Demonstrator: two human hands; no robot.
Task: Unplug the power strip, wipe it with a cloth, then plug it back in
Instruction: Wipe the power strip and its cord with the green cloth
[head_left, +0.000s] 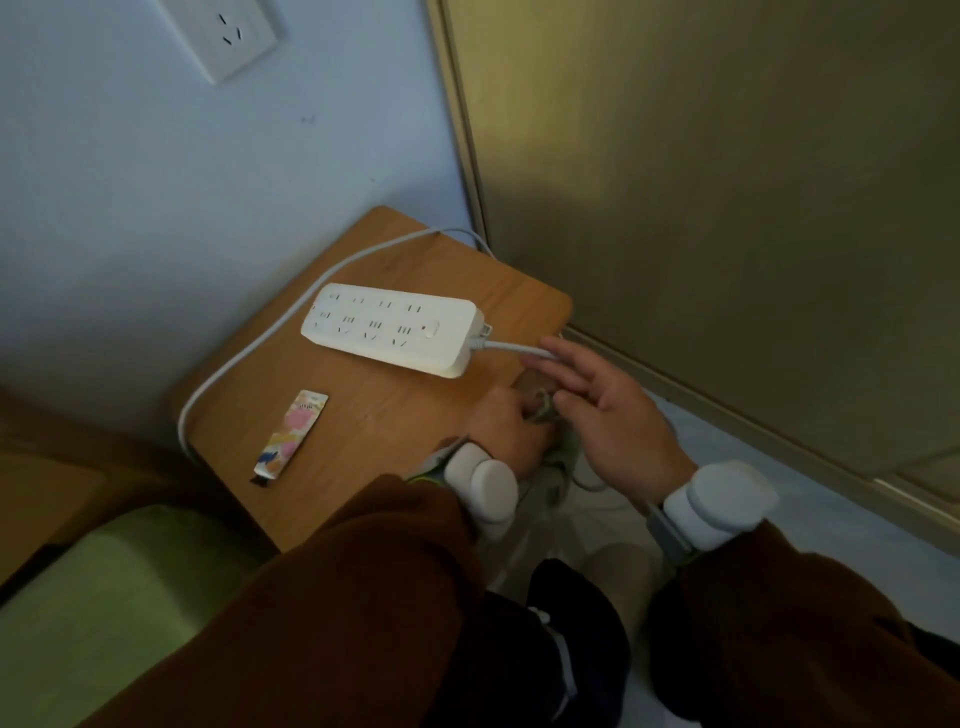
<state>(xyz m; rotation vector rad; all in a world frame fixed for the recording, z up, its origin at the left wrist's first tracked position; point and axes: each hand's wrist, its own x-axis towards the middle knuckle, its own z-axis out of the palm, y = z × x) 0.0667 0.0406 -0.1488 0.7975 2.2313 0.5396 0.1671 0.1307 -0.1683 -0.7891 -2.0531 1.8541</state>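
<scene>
Left hand (511, 423) closed on a cloth (563, 452), right hand (605, 410) open beside the power strip (395, 327) cord

Both arms reach forward and down in brown sleeves, each wrist wearing a white puck-shaped band. The left hand (506, 423) is curled knuckles-up, its fingers closed around something small that cannot be made out. The right hand (608, 410) hovers just beside it, palm turned inward, fingers spread and loosely extended, its fingertips over the left hand's knuckles
</scene>
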